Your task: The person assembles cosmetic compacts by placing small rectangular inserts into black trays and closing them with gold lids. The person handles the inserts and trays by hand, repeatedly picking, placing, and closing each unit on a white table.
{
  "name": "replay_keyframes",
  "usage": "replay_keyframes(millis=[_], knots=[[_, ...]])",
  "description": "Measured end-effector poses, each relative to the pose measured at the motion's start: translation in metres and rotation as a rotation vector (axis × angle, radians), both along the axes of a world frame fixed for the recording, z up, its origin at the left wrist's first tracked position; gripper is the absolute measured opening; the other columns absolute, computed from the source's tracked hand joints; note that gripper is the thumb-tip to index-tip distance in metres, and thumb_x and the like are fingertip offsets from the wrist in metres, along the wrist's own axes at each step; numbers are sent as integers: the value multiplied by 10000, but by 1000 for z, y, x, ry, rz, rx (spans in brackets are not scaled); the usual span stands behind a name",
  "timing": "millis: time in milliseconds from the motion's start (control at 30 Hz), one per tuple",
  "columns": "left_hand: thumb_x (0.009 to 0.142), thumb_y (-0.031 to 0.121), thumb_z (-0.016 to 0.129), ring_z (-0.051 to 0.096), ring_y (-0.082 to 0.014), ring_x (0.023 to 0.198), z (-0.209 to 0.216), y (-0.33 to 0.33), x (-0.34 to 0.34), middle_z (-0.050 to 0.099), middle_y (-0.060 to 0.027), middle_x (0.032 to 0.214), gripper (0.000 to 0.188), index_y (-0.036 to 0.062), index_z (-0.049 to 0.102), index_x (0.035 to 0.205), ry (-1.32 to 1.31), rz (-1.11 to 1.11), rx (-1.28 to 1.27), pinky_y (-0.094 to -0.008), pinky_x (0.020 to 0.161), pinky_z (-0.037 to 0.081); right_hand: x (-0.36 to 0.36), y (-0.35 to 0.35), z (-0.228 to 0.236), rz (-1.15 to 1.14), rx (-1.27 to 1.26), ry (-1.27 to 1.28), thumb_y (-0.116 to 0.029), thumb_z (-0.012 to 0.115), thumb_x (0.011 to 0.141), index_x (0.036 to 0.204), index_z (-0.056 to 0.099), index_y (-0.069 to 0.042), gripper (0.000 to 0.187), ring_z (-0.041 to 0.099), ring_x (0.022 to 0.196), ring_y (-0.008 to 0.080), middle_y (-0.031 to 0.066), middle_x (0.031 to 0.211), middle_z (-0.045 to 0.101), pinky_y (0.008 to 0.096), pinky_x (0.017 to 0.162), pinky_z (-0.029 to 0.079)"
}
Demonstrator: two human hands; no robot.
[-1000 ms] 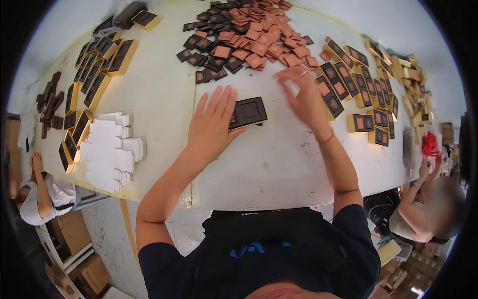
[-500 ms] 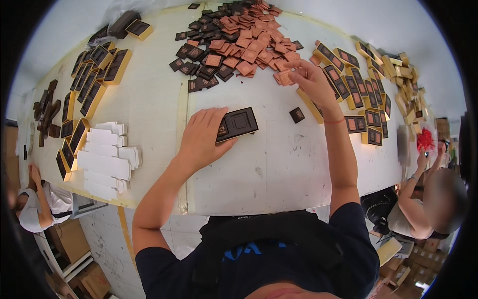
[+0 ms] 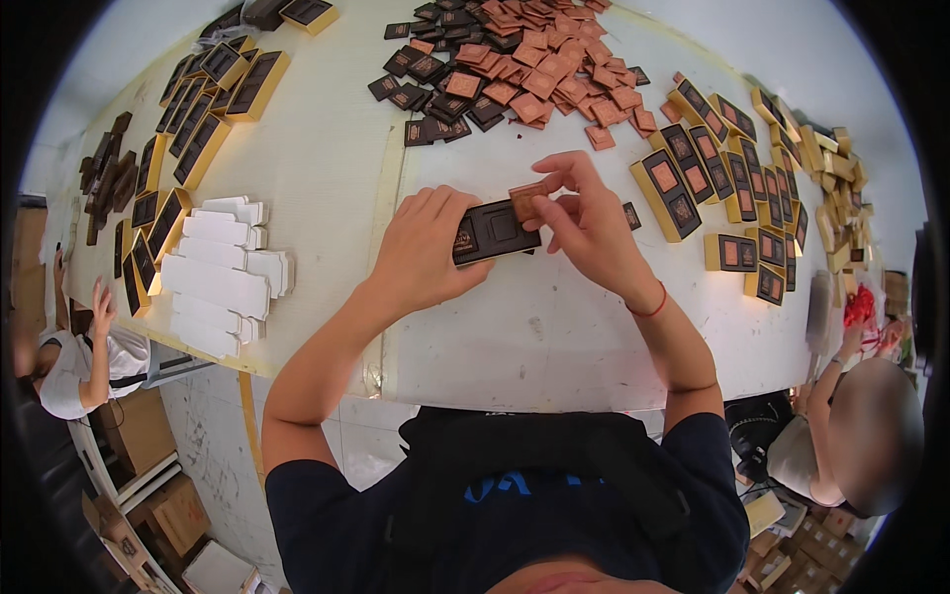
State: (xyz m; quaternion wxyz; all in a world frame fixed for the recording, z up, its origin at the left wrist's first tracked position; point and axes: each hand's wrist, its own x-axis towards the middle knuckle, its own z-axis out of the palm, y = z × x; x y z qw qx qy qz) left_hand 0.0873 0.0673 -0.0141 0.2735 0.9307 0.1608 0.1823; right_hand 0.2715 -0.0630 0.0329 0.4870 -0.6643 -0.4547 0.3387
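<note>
Pinching a small copper-coloured square tile [image 3: 525,198] between thumb and fingertips, the right hand [image 3: 584,223] holds it right at the upper right corner of a dark rectangular tray [image 3: 495,232]. That single tray lies flat on the white table [image 3: 554,327], directly between the two hands. The left hand [image 3: 427,249] rests palm down with its fingers loosely spread, their tips on the tray's left end. One square recess shows in the middle of the tray, and a patterned dark piece sits at its left end, next to the left fingertips. A red cord circles the right wrist. One loose dark square [image 3: 631,215] lies on the table just beside the right hand.

Farther up the table, beyond both hands, spreads a heap of copper tiles [image 3: 539,64], too many to count, with a smaller scatter of dark tiles [image 3: 430,84] along its left edge. To the right stand gold-edged boxes [image 3: 683,178] holding copper and dark squares; roughly a dozen can be made out near the hands, and more run blurred toward the rim. To the left lies a stack of white flat cartons [image 3: 223,272], about ten of them overlapping. Past those, rows of dark trays with gold edges [image 3: 213,109] line the far left of the table, their number unclear.

Two other people sit at the table's edges: one at lower left in a white shirt [image 3: 74,371], one at lower right [image 3: 831,436].
</note>
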Motion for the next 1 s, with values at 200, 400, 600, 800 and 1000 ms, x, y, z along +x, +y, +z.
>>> replay_keyframes(millis=[200, 400, 600, 800, 1000], knots=[[687, 233, 822, 545, -322, 1052, -3, 4, -2, 592, -99, 1088, 574, 76, 582, 1185, -19, -40, -20, -423, 932, 430, 19, -2, 4, 237, 156, -228, 104, 565, 887, 1122, 652, -43, 290, 663, 885, 221, 94, 985, 647, 330, 732, 543], [677, 254, 870, 540, -325, 1075, -1, 11, -4, 596, -93, 1113, 636, 88, 578, 1217, 0, -93, -78, -425, 962, 419, 10, 20, 23, 648, -69, -810, 87, 615, 829, 1020, 732, -69, 274, 560, 1047, 263, 37, 1080, 665, 356, 957, 439], [675, 249, 875, 540, -325, 1082, -1, 12, -4, 599, -89, 1106, 635, 110, 589, 1224, 15, -86, -117, -424, 968, 411, 2, 13, -2, 397, 211, -672, 57, 676, 801, 1127, 710, -86, 357, 600, 1103, 292, 67, 1162, 664, 419, 994, 476], [673, 263, 874, 542, -325, 1080, -3, 13, -2, 603, -93, 1108, 636, 115, 599, 1228, -16, -80, -114, -415, 961, 408, -10, -20, -29, 341, 285, -830, -11, 745, 757, 1228, 668, -52, 479, 552, 1289, 328, 88, 1334, 628, 478, 1117, 436], [662, 254, 870, 548, -322, 1079, -2, 11, 3, 614, -88, 1113, 654, 108, 604, 1241, 12, -65, -69, -416, 966, 402, 9, -24, -53, 275, 361, -888, -81, 807, 716, 1282, 645, -88, 588, 541, 1294, 313, 78, 1346, 601, 481, 1110, 435]])
